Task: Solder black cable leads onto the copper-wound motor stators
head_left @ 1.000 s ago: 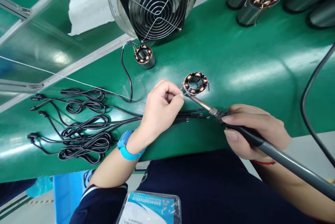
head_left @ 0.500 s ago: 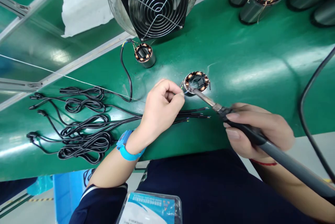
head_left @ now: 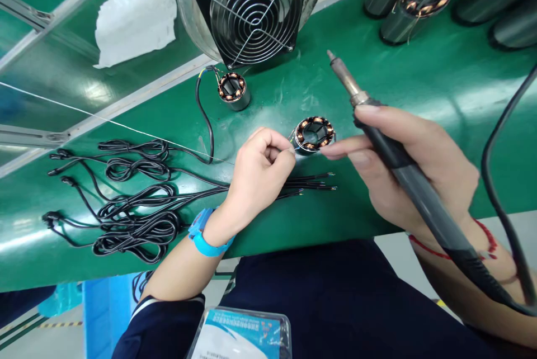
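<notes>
A motor stator (head_left: 308,151) with a ring of copper windings stands upright on the green bench. My left hand (head_left: 264,166) is closed in a pinch at its left side, on thin wire ends by the rim. A fine pale wire (head_left: 126,124) runs from the far left to behind this hand. My right hand (head_left: 413,163) grips a soldering iron (head_left: 405,180), its tip pointing up and away, above the bench beyond the stator. One outstretched finger of that hand reaches the stator's right rim; whether it touches is hard to tell.
A second stator (head_left: 235,96) with a black cable attached stands near the fan (head_left: 255,18). Coiled black power cords (head_left: 138,202) lie left, their stripped ends below the stator. Several larger stators (head_left: 403,23) stand at the back right. The iron's cord (head_left: 489,163) hangs at right.
My right hand has lifted the soldering iron off the stator and swung its tip upward; a finger now reaches to the rim. My left hand keeps its pinch in place.
</notes>
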Action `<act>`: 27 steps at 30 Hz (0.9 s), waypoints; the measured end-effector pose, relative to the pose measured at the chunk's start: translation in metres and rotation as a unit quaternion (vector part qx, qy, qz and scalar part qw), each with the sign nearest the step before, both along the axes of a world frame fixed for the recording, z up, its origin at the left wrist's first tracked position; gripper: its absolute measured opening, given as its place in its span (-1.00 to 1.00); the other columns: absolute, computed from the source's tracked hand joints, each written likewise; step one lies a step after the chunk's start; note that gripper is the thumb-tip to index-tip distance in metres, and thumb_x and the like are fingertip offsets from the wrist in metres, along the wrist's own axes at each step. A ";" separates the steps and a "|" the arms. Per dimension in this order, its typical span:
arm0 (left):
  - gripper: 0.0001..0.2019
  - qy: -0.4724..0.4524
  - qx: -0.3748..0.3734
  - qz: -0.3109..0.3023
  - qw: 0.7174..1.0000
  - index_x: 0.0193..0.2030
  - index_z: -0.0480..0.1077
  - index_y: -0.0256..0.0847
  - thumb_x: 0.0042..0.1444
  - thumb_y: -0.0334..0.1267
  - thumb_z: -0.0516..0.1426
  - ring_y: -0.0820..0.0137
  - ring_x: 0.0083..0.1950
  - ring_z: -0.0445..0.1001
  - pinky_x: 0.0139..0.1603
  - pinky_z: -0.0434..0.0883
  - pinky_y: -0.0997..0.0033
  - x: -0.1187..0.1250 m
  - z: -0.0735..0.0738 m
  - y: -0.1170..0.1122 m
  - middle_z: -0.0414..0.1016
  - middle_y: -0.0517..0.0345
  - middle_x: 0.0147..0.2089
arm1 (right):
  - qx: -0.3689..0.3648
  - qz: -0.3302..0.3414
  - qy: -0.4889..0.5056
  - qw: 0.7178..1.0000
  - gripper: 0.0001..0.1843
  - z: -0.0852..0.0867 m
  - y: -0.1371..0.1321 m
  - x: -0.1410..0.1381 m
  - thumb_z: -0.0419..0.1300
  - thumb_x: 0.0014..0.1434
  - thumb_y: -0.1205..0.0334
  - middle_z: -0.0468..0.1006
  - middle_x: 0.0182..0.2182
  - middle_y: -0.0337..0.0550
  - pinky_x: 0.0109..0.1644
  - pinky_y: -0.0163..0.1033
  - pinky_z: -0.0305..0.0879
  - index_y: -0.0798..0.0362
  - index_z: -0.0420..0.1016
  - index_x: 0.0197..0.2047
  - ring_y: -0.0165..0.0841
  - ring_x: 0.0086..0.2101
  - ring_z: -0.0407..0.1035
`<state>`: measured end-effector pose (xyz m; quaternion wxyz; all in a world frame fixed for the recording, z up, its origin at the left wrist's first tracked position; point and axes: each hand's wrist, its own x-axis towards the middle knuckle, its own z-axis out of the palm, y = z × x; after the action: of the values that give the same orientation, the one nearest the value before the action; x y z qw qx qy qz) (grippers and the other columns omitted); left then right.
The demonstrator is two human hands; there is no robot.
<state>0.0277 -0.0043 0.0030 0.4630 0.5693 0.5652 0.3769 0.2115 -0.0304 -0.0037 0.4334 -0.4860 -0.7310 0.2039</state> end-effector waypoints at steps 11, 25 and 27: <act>-0.82 -0.010 -0.031 0.003 0.999 -0.50 0.33 -0.20 -0.04 -0.57 0.09 0.62 -0.61 0.17 -0.64 0.12 0.58 0.000 0.003 0.002 0.28 0.33 -0.55 | -0.004 0.041 -0.067 0.997 -0.50 -0.001 0.022 -0.015 0.13 0.24 0.33 0.59 -0.18 -0.26 0.00 0.05 0.44 -0.19 0.22 0.22 -0.16 -0.06 0.47; -0.82 -0.096 -0.137 0.013 0.986 -0.50 0.30 -0.19 0.03 -0.53 0.08 0.61 -0.67 0.16 -0.66 0.14 0.57 -0.003 0.005 0.014 0.23 0.37 -0.66 | 0.005 -0.028 -0.103 0.994 -0.64 -0.012 0.032 -0.036 0.11 0.27 0.25 0.57 -0.24 -0.20 -0.06 0.04 0.40 -0.04 0.29 0.14 -0.17 -0.21 0.52; -0.81 -0.096 -0.128 0.010 0.987 -0.50 0.30 -0.19 0.03 -0.54 0.08 0.61 -0.67 0.15 -0.65 0.13 0.56 -0.004 0.004 0.014 0.23 0.37 -0.65 | 0.022 -0.029 -0.104 0.994 -0.62 -0.010 0.030 -0.035 0.12 0.25 0.29 0.58 -0.23 -0.18 -0.11 0.03 0.42 0.00 0.30 0.15 -0.16 -0.21 0.52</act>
<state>0.0241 0.0094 0.0074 0.5804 0.4612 0.5674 0.3585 0.1766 -0.0001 -0.0137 0.3713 -0.5159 -0.7621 0.1232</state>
